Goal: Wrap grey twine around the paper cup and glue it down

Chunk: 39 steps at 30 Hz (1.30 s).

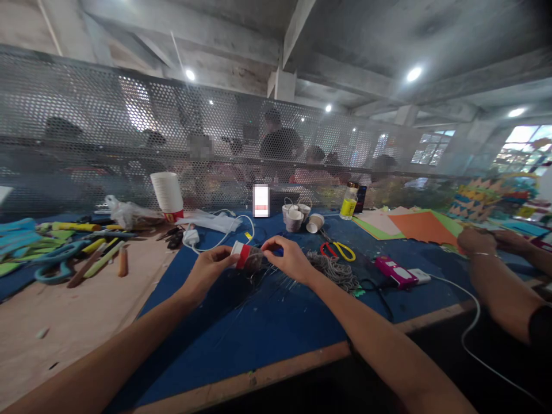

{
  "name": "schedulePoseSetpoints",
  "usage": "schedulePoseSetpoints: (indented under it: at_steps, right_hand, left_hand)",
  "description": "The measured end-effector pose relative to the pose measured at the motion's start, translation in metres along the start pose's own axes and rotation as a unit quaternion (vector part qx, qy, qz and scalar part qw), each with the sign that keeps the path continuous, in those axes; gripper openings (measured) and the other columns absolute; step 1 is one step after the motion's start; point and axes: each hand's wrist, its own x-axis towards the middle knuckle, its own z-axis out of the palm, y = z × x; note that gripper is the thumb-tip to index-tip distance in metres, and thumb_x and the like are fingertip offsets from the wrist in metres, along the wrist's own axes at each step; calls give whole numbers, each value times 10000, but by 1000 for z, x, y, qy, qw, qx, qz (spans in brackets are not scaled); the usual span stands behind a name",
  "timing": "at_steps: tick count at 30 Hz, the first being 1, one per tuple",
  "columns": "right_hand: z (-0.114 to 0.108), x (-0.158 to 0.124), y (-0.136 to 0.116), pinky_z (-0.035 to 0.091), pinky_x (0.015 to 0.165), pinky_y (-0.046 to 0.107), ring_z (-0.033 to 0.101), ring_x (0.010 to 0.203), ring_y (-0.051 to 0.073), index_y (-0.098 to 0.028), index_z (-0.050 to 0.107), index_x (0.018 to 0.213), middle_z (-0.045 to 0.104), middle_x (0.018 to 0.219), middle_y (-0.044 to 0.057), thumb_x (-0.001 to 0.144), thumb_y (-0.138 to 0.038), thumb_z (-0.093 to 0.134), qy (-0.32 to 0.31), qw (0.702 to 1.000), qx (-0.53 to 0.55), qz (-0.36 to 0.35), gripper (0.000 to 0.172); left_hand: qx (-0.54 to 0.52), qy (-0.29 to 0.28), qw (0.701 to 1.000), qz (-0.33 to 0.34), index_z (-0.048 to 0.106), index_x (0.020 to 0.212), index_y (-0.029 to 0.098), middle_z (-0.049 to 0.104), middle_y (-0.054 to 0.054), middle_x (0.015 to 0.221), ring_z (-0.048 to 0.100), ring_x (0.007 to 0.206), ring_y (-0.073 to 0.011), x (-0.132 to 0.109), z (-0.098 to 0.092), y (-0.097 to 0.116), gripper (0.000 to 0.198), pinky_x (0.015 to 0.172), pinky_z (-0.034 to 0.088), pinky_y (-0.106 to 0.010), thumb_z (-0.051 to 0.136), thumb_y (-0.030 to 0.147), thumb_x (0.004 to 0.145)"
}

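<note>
My left hand point(210, 267) grips a paper cup point(244, 253) by its white end, thumb and fingers closed on it. The cup lies on its side in the air, with a red band and a dark, grey-brown far part. At that far end my right hand point(288, 259) is pinched, fingertips close to the cup; what lies between them is too small to make out. Thin strands point(276, 273) spread on the blue table under the hands. A heap of grey cord point(338, 271) lies just right of my right hand, beside red-and-yellow-handled scissors point(345, 251).
Small wrapped cups point(294, 219) stand at the back, near a lit phone point(261, 201) and a bottle point(348, 202). A cup stack point(167, 192) and blue scissors point(56, 261) are left. Coloured paper point(420, 227), a magenta box point(394, 271) and another person's arms point(495, 276) are right.
</note>
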Motion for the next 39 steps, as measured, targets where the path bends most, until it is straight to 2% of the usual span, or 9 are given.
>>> schedulePoseSetpoints:
  at_steps: [7, 11, 14, 19, 23, 27, 33, 36, 39]
  right_hand:
    - [2, -3, -11, 528, 843, 280, 702, 854, 157, -193, 725, 970, 754, 915, 16, 920, -248, 635, -45, 998, 17, 33, 117]
    - [-2, -1, 1, 509, 838, 281, 667, 874, 159, -193, 715, 970, 703, 993, 51, 982, -267, 587, 30, 995, -97, -8, 149]
    - [-7, 1, 14, 501, 839, 292, 654, 894, 167, -213, 698, 1020, 673, 1034, 55, 1002, -263, 578, 57, 974, -214, 39, 130]
    - [-14, -1, 23, 496, 946, 396, 619, 1109, 277, -184, 669, 1081, 658, 1141, 137, 952, -326, 705, -8, 911, -396, 118, 195]
    - [-14, -4, 23, 517, 934, 427, 620, 1143, 313, -155, 651, 1129, 653, 1201, 165, 949, -393, 718, -30, 874, -463, 146, 306]
    - [-12, -3, 30, 526, 948, 437, 633, 1159, 321, -140, 648, 1165, 668, 1212, 164, 984, -459, 665, -43, 861, -486, 147, 368]
    - [-6, -1, 33, 510, 974, 404, 637, 1186, 302, -133, 651, 1172, 685, 1220, 174, 1034, -340, 577, -44, 863, -484, 140, 260]
    - [-9, 2, 31, 508, 951, 374, 673, 1128, 284, -130, 627, 1188, 707, 1190, 166, 1039, -309, 543, 3, 895, -409, 179, 247]
    - [-14, 6, 34, 516, 882, 357, 712, 972, 248, -140, 578, 1234, 733, 1058, 123, 1040, -330, 524, 55, 942, -260, 203, 277]
  left_hand:
    - [2, 90, 996, 7, 804, 821, 192, 792, -49, 823, 661, 743, -206, 4, -5, -1, 333, 733, 475, -297, 887, 487, 690]
    - [-19, 98, 995, -1, 804, 830, 187, 780, -45, 809, 650, 717, -181, 5, -6, -3, 346, 719, 473, -281, 896, 488, 686]
    - [-33, 98, 995, -3, 796, 817, 183, 764, -35, 798, 639, 709, -170, 6, -6, -4, 354, 712, 470, -274, 906, 487, 671]
    - [-49, 102, 993, -21, 792, 849, 163, 749, -36, 794, 635, 715, -171, 5, -5, -4, 366, 719, 481, -278, 914, 450, 657]
    - [-56, 97, 993, -24, 789, 854, 154, 749, -37, 788, 627, 706, -163, 6, -5, -6, 363, 697, 474, -262, 907, 434, 654]
    - [-65, 95, 993, -21, 790, 836, 151, 742, -30, 769, 622, 702, -152, 8, -6, -10, 351, 700, 476, -246, 908, 422, 647]
    - [-78, 95, 992, -29, 796, 842, 158, 758, -35, 778, 641, 709, -151, 9, -6, -9, 345, 700, 486, -238, 916, 409, 638]
    - [-93, 101, 990, -37, 794, 815, 156, 762, -40, 770, 650, 694, -152, 8, -4, -6, 363, 708, 503, -245, 926, 425, 611]
    - [-96, 110, 988, -45, 789, 784, 149, 764, -48, 763, 651, 679, -155, 8, -4, -3, 375, 697, 512, -250, 941, 416, 570]
